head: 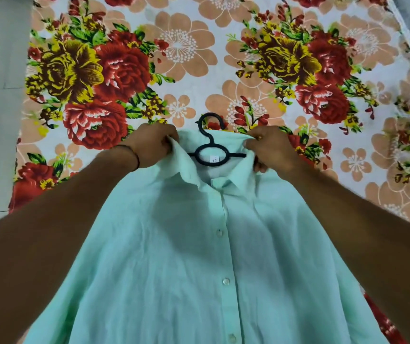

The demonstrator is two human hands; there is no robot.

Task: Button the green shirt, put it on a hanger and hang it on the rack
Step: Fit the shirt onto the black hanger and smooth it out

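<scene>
Floral sheet (223, 58) spread beneath. We see green shirt (186, 256) at 6 o'clock, front buttoned, black hanger (210, 155) inside collar (233, 182), hook (209, 120) pointing 12. Left hand (153, 145) at hanger's 9, right hand (271, 147) at 3, both pinching collar; we judge: seating shoulders on hanger.

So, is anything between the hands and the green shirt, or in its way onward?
Nothing visible. The left hand and right hand grip the collar of the pale green button-front shirt directly, with the black plastic hanger inside its neck. The rack is out of view, so that path cannot be judged.
</scene>
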